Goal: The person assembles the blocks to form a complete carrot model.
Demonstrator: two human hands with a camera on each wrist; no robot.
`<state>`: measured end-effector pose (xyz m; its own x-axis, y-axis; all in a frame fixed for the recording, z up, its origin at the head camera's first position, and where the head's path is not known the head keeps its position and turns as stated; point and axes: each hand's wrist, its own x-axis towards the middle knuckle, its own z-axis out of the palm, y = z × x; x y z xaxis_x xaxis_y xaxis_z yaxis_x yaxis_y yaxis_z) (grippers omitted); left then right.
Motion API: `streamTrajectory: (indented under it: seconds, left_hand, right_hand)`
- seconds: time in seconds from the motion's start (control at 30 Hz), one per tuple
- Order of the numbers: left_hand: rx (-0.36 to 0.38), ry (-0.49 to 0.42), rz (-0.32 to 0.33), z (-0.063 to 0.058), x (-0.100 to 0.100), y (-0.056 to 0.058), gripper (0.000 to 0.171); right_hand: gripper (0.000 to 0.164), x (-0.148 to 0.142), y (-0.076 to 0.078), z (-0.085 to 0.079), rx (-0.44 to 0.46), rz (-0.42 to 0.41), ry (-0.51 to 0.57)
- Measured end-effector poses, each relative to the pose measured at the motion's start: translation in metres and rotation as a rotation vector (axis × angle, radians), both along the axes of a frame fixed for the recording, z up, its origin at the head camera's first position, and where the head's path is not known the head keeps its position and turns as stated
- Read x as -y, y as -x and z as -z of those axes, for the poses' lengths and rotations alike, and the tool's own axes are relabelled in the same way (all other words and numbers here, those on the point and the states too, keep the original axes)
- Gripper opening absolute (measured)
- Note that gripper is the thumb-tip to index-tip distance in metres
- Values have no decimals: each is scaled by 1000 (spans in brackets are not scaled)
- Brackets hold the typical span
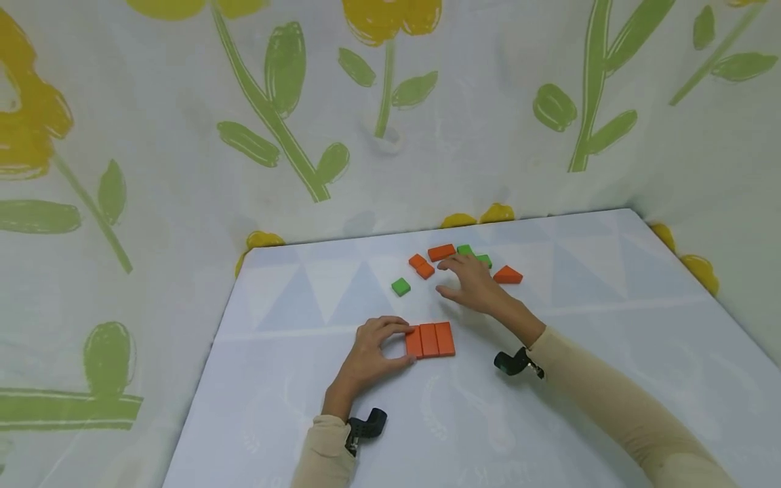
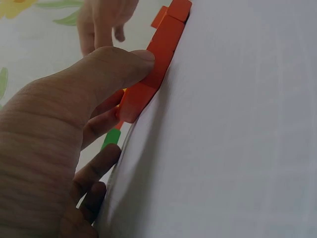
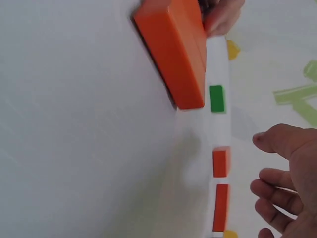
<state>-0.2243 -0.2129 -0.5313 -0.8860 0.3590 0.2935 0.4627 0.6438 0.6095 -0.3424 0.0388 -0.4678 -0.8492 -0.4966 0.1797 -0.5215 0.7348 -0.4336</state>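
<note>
Grip (image 1: 368,350), left, astride orange block (image 1: 414,343)

Legible text: none | bench (image 1: 464,400), toward its near edge: pale letter-like marks (image 1: 497,472), too faint to read

— Saw what near the middle of the frame?
— Saw a left hand (image 1: 372,349), left of centre, pinching the leftmost of three orange blocks (image 1: 430,340) laid side by side.
— Found the right hand (image 1: 476,283) where?
— Found it higher, right of centre, with thumb and fingers parted.
— Noticed what around it?
— Noticed a green square block (image 1: 401,287) and two small orange blocks (image 1: 425,271) to its left, a longer orange block (image 1: 442,253) above, two green blocks (image 1: 466,249) beside its fingers, and an orange triangular block (image 1: 508,275) to the right.
</note>
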Motion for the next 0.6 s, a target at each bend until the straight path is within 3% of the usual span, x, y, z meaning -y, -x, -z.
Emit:
streamTrajectory:
  seconds: [0.27,0.47,0.6]
  left_hand:
    - [-11,-7,0,-2,0,-2,48]
    - [12,2,0,1,-1,-1,49]
    - [6,19,-5,1,1,-2,49]
  right_hand:
    - [47,21,27,2,-19,98,-78]
    - [42,32,36,12,-18,138,-133]
    - [38,37,37,18,24,137,-102]
